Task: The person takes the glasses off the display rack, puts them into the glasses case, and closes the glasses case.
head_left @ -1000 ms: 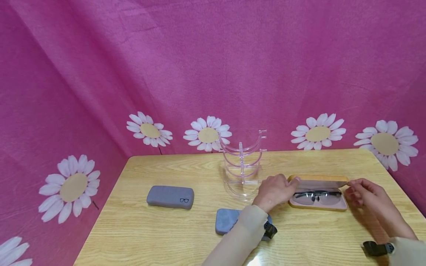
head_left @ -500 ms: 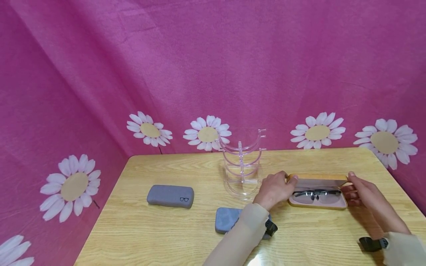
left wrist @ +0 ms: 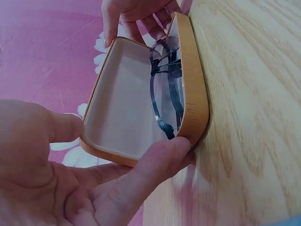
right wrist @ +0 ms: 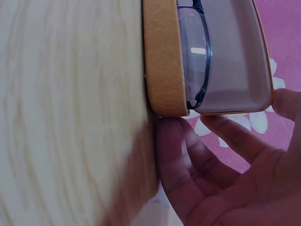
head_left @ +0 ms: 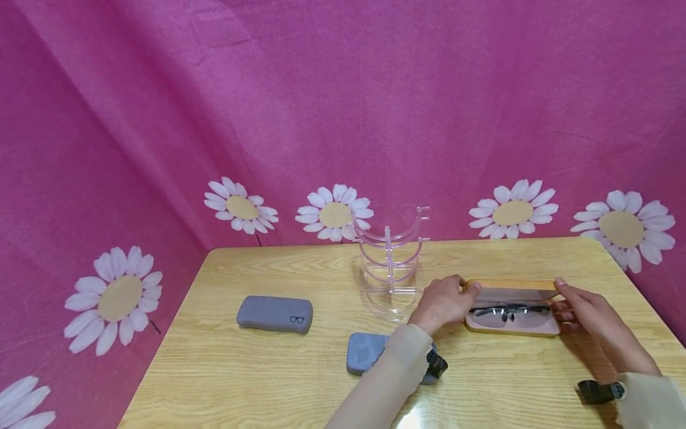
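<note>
An orange-brown glasses case point(head_left: 514, 294) with a pale pink lining lies on the right of the table, its lid raised at the back. Inside rests a pair of dark-framed glasses point(head_left: 511, 310) with tinted lenses. My left hand point(head_left: 443, 302) grips the left end of the case, thumb at the lid's corner and fingertips at the base. At the other end is my right hand point(head_left: 592, 310). Its thumb point(right wrist: 286, 102) touches the lid's corner, and its fingers point(right wrist: 171, 141) lie against the end of the lid and base.
A grey glasses case point(head_left: 274, 314) lies closed at left. Under my left forearm, a blue case point(head_left: 365, 353) is partly hidden. Behind that stands a clear tiered display stand point(head_left: 390, 262). A pink flowered cloth point(head_left: 343, 107) hangs behind the wooden table point(head_left: 257, 381).
My right hand has shifted slightly, its thumb now up on the lid's corner and its fingers lower along the case's end. The left hand keeps its hold; the lid stays raised.
</note>
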`<state>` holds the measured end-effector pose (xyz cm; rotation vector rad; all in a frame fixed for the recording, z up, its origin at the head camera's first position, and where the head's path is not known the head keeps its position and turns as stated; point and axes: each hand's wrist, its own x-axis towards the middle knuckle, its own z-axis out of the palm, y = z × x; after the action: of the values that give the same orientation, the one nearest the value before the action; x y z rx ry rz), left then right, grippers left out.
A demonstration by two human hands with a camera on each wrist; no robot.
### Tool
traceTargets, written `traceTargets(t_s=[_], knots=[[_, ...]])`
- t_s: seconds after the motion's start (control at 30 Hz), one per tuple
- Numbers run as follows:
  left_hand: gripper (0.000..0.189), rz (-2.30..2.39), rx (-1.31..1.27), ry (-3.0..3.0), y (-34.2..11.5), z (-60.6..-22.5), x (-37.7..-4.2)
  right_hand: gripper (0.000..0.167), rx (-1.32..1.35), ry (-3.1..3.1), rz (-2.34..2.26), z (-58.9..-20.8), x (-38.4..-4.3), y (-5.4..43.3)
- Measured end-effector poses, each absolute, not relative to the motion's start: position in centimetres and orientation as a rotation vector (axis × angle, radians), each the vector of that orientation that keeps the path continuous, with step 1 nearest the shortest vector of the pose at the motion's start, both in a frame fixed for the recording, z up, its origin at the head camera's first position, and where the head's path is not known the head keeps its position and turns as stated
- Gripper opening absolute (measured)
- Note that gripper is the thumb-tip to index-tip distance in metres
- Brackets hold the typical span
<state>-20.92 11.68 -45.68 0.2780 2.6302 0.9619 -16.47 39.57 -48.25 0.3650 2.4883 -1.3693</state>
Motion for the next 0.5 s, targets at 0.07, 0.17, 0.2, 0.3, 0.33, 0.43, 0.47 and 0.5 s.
traceTargets(t_s=[0.07, 0.17, 0.2, 0.3, 0.33, 0.43, 0.47, 0.5], knots=[[0.051, 0.963, 0.279, 2.618, 11.67, -45.62, -20.94, 0.089, 0.364, 2.483, -1.363, -48.18, -16.56, 39.68], [0.051, 0.968, 0.282, 2.595, 11.62, -45.54, -20.94, 0.089, 0.365, 2.456, -1.391, -48.2, -16.62, 39.77], [0.05, 0.97, 0.285, 2.593, 11.61, -45.52, -20.94, 0.089, 0.36, 2.447, -1.402, -48.23, -16.61, 39.8], [0.049, 0.975, 0.297, 2.589, 11.53, -45.38, -20.9, 0.088, 0.35, 2.42, -1.433, -48.24, -16.51, 39.85], [0.049, 0.98, 0.303, 2.583, 11.48, -45.34, -20.89, 0.088, 0.346, 2.409, -1.443, -48.22, -16.48, 39.9], [0.049, 1.0, 0.31, 2.548, 11.34, -45.14, -20.84, 0.087, 0.341, 2.38, -1.452, -48.07, -16.38, 40.09], [0.049, 1.003, 0.315, 2.539, 11.3, -45.09, -20.83, 0.087, 0.338, 2.366, -1.461, -48.03, -16.37, 40.2], [0.048, 1.004, 0.318, 2.529, 11.25, -45.0, -20.81, 0.086, 0.334, 2.355, -1.468, -48.0, -16.34, 40.29]])
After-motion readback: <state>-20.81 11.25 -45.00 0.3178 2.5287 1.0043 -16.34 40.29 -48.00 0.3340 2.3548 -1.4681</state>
